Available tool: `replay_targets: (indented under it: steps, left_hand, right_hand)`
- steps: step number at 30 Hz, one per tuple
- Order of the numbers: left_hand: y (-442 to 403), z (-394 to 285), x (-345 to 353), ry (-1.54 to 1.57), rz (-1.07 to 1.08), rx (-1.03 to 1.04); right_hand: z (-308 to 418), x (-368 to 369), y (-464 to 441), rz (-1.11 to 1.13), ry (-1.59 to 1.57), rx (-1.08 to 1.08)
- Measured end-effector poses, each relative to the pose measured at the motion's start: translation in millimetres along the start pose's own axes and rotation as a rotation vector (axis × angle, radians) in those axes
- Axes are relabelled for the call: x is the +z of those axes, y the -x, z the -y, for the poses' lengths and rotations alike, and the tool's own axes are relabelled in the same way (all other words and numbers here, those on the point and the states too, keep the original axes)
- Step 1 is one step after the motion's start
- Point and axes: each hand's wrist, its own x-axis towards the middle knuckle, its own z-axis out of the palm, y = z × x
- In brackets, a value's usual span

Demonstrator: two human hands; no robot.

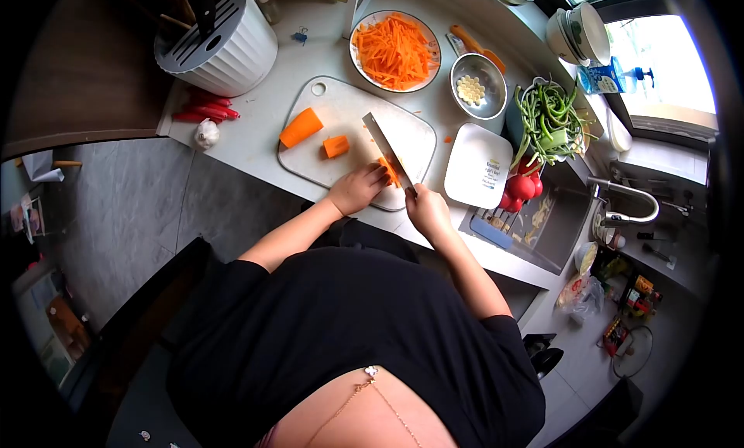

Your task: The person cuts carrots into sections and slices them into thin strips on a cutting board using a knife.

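Observation:
My right hand (425,210) is closed round the handle of a kitchen knife (385,144), whose broad blade points away to the upper left. Beside the blade, my left hand (359,189) presses with bent fingers on a carrot piece (390,171), partly hidden under the fingertips and the blade. Both hands are at the near edge of a pale cutting board (341,103). Farther left on the board lie a thick carrot length (301,128) and a shorter carrot chunk (335,146). Beyond the board, a bowl (356,70) holds a heap of carrot strips (395,51).
A white tray (478,165), a metal bowl (487,107) of garlic and a colander of green vegetables (550,118) stand to the right, by tomatoes (522,187) and the sink (559,227). Red chilies (207,107), garlic (206,134) and a white knife holder (244,49) are left.

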Motion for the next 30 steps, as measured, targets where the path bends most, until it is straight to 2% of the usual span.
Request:
replay_targets:
  steps: [10,14,17,20,21,24,30]
  left_hand:
    - [2,0,0,0.014,0.063,-0.033]
    - [-4,-6,-2,0.053,-0.019,-0.069]
    - [-2,-2,0,0.036,0.008,-0.047]
    - [0,-1,3,0.057,-0.022,-0.065]
    - [-4,-4,-2,0.002,-0.106,-0.015]
    - [0,-3,0,-0.005,-0.097,-0.015]
    - [-4,-5,-4,0.012,-0.034,-0.022]
  right_hand:
    - [-1,13,-3,0.046,0.013,0.011]
    - [9,19,-24,0.041,0.006,0.02]
    - [17,24,-46,0.013,-0.015,0.017]
    - [4,20,-45,-0.026,-0.054,-0.059]
    - [6,11,-35,-0.039,-0.105,-0.042]
    - [9,-3,-12,-0.045,-0.132,0.007]
    - [-3,16,-5,0.009,-0.025,-0.019]
